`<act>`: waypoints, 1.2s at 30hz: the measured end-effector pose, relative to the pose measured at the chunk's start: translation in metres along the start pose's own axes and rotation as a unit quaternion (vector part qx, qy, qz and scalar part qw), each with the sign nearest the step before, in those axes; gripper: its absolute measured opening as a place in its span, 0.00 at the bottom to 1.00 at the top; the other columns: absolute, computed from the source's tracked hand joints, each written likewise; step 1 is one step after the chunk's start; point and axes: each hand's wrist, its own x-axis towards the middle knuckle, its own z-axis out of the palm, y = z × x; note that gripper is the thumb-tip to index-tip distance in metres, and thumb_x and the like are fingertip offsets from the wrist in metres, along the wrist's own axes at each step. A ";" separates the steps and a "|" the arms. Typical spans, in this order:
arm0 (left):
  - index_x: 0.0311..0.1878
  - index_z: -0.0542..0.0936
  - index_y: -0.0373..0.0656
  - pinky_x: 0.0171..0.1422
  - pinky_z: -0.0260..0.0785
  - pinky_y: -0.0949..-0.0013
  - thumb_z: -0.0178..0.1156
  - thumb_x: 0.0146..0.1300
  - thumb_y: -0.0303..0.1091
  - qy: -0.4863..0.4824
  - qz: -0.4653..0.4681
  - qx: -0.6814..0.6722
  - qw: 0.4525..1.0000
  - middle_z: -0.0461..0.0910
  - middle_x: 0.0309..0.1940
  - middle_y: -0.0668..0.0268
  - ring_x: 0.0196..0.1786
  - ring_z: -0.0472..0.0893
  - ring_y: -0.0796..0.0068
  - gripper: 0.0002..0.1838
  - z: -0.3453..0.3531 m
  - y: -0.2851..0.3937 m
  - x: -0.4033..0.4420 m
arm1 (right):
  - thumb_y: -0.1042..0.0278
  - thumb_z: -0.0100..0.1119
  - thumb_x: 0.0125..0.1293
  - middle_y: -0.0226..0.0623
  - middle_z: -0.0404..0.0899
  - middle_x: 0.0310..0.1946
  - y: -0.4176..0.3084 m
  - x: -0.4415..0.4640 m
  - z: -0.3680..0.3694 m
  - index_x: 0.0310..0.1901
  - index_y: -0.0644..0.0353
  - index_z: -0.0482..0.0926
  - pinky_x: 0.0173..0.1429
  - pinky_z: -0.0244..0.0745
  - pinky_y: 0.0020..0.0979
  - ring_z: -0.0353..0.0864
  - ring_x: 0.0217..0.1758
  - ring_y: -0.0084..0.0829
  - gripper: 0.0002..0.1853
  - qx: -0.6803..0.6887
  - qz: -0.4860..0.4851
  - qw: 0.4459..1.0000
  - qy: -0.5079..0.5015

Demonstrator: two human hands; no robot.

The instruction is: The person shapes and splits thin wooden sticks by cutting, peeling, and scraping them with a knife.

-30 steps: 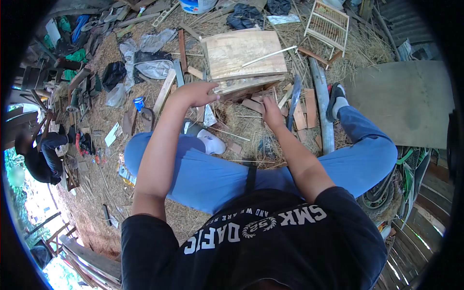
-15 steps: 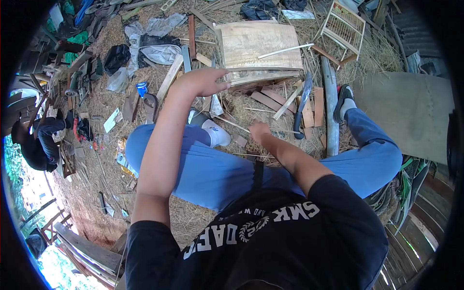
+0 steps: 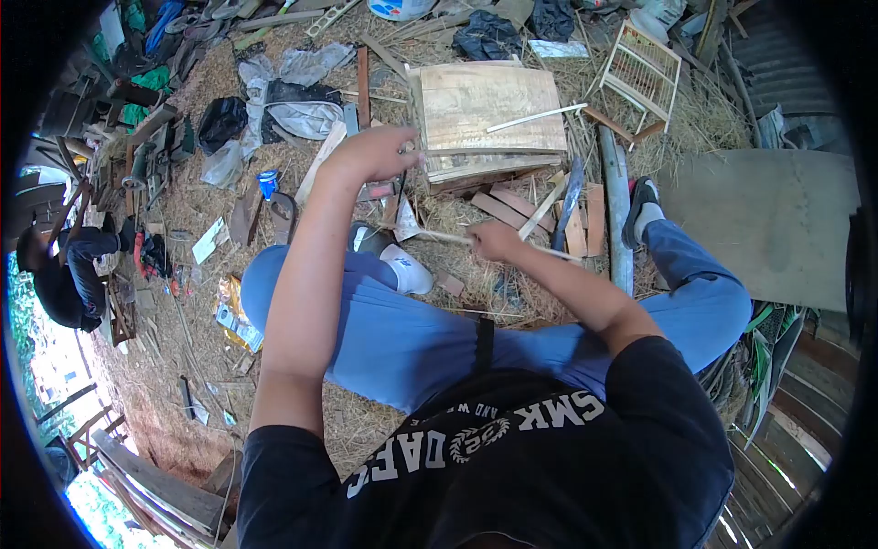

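Note:
My left hand (image 3: 389,154) is curled at the near left corner of a pale wooden box (image 3: 494,105); what its fingers hold is too small to make out. A dark, thin tool shows just below it. My right hand (image 3: 497,241), lower and to the right, is closed round a thin pale stick (image 3: 446,237) that passes out on both sides of the fist. Another thin strip (image 3: 535,117) lies across the top of the box. A long knife (image 3: 572,188) rests on wood pieces (image 3: 594,218) right of my right hand.
A small slatted wooden cage (image 3: 643,69) stands at the upper right. A grey pole (image 3: 617,210) lies beside my shoe. Plastic bags (image 3: 222,123), a blue can (image 3: 267,183) and straw are on the ground at left. Another person (image 3: 69,279) is at the far left.
My right hand has left the wood pieces by the box and taken hold of the thin stick. My left hand has come off the box's front edge, and its fingers have curled.

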 end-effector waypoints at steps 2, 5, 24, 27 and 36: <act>0.70 0.79 0.41 0.72 0.72 0.52 0.60 0.75 0.55 0.062 0.022 -0.010 0.998 0.82 0.63 0.44 0.66 0.80 0.43 0.31 -0.001 -0.003 0.006 | 0.62 0.65 0.65 0.47 0.87 0.44 -0.010 -0.012 -0.075 0.47 0.54 0.85 0.53 0.82 0.51 0.86 0.50 0.52 0.12 0.032 0.001 0.999 -0.001; 0.65 0.82 0.37 0.72 0.71 0.52 0.58 0.77 0.53 0.167 0.039 -0.023 0.985 0.81 0.64 0.44 0.66 0.80 0.43 0.28 -0.008 0.007 0.008 | 0.64 0.65 0.68 0.47 0.84 0.44 -0.002 -0.029 -0.153 0.48 0.56 0.85 0.53 0.81 0.49 0.85 0.49 0.52 0.10 -0.013 -0.022 0.991 0.132; 0.63 0.84 0.39 0.76 0.67 0.50 0.44 0.81 0.62 0.195 -0.006 -0.086 0.977 0.77 0.66 0.40 0.68 0.77 0.39 0.35 0.000 0.001 0.020 | 0.68 0.67 0.60 0.46 0.81 0.46 0.116 0.035 -0.264 0.47 0.53 0.86 0.54 0.81 0.47 0.85 0.50 0.52 0.13 -0.089 -0.001 0.929 0.360; 0.61 0.85 0.37 0.75 0.68 0.50 0.42 0.82 0.63 0.221 -0.016 -0.106 0.969 0.79 0.63 0.40 0.67 0.78 0.39 0.37 -0.010 -0.001 0.018 | 0.68 0.67 0.59 0.46 0.80 0.48 0.119 0.034 -0.265 0.48 0.52 0.85 0.55 0.82 0.46 0.85 0.51 0.51 0.14 -0.114 -0.056 0.939 0.320; 0.60 0.85 0.35 0.74 0.69 0.51 0.43 0.82 0.61 0.254 -0.019 -0.117 0.960 0.82 0.59 0.38 0.64 0.80 0.38 0.36 -0.026 -0.010 0.013 | 0.64 0.68 0.63 0.43 0.81 0.41 0.087 0.045 -0.268 0.45 0.54 0.84 0.53 0.81 0.48 0.84 0.48 0.50 0.10 -0.124 -0.040 0.948 0.290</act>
